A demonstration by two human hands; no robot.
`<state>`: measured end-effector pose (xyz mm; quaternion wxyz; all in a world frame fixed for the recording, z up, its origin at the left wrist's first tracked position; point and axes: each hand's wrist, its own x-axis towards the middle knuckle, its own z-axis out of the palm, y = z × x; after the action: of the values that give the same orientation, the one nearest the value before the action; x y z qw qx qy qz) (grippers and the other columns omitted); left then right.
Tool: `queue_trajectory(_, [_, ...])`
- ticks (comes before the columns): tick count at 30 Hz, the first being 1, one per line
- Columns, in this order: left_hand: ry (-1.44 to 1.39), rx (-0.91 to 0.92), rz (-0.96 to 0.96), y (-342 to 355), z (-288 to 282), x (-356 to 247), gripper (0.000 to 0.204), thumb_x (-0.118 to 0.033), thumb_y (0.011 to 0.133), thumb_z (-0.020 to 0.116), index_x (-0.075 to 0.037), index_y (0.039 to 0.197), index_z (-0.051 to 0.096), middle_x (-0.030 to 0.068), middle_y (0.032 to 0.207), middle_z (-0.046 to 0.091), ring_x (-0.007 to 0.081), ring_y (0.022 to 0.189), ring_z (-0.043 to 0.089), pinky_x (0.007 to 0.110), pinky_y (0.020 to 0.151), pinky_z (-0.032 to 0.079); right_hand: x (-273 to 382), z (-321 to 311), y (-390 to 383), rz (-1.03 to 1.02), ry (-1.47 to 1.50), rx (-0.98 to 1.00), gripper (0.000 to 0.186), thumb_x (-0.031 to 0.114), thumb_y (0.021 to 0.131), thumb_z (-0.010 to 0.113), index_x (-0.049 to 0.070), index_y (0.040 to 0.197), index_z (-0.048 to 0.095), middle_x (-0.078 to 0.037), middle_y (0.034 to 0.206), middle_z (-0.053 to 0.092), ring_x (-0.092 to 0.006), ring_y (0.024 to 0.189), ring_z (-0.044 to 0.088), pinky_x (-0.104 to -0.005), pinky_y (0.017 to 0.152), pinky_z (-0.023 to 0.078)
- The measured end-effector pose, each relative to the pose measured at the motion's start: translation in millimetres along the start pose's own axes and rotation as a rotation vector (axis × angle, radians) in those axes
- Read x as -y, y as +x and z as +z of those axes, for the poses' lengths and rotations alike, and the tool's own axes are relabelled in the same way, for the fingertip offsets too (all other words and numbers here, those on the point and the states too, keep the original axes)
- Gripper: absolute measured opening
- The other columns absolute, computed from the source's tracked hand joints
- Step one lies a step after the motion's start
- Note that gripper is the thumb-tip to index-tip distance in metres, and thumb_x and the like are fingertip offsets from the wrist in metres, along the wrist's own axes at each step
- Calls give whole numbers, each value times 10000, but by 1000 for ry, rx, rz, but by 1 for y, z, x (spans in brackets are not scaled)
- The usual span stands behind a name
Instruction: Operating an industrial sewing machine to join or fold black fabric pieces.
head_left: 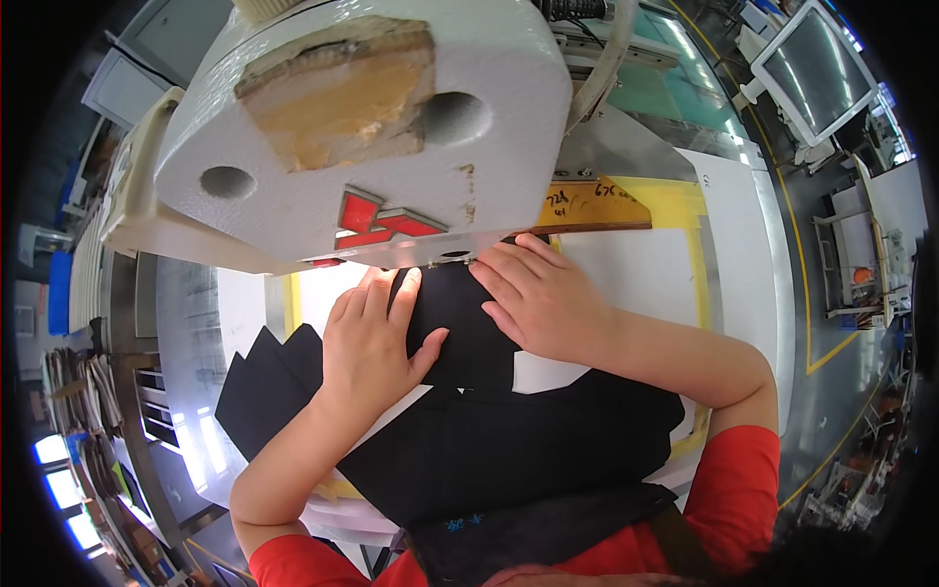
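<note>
Black fabric (548, 430) lies across the white work surface and spreads toward my body, with a pointed part at the left. My left hand (370, 338) rests flat on it, fingers stretched forward and thumb out to the side. On the fabric's right edge lies my right hand (541, 301), palm down with its fingers extended. Both hands' fingertips reach the lower edge of a white sewing machine head (372, 127), which hides the needle area. Beside my right fingertips stands a yellowish-brown guide plate (592, 205) with handwriting on it.
Yellow tape (702, 264) borders the white surface. A monitor (817, 73) stands at the far right, above a floor with yellow lines. Stacks of cut pieces (83, 391) sit at the left. A metal table edge (186, 391) runs along the left side.
</note>
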<state>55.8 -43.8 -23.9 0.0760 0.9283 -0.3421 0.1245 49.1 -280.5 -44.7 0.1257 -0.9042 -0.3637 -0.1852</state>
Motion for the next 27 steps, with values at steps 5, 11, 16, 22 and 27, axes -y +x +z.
queue_trajectory(5, [23,-34,-15,2,-2,-6,588,-339,746,732,-46,1225,559,175,1186,546,336,1010,581,410,882,459,-5,-6,-4,-31,-13,-20,413,220,857,655,-17,1185,569,-145,1118,577,-276,1062,561,-429,1030,388])
queue_trajectory(11, [27,-1,-50,4,-3,-11,550,-328,766,728,-18,1190,564,192,1234,543,367,1121,577,416,893,467,-13,-12,-16,-23,-24,-22,431,216,847,669,-19,1189,555,-142,1078,569,-277,1022,565,-434,1014,394])
queue_trajectory(16, [22,-2,-74,4,-4,-13,549,-326,775,726,-15,1195,558,199,1266,534,384,1119,578,423,896,471,-16,-15,-21,-20,-30,-17,440,218,846,671,-16,1198,548,-140,1082,566,-275,1023,563,-434,1010,395])
queue_trajectory(22, [83,26,-57,6,-7,-18,530,-317,806,707,-25,1220,555,183,1274,532,356,1189,524,425,998,402,-16,-23,-33,12,-41,31,447,231,855,663,1,1223,554,-131,1178,566,-270,1116,549,-455,1046,372])
queue_trajectory(27, [-86,41,116,25,3,-51,607,-323,773,741,-34,1271,550,161,1265,538,317,1165,518,427,1040,365,-16,-28,-48,124,-2,70,428,242,861,649,11,1216,590,-110,1349,523,-247,1266,492,-481,1078,338])
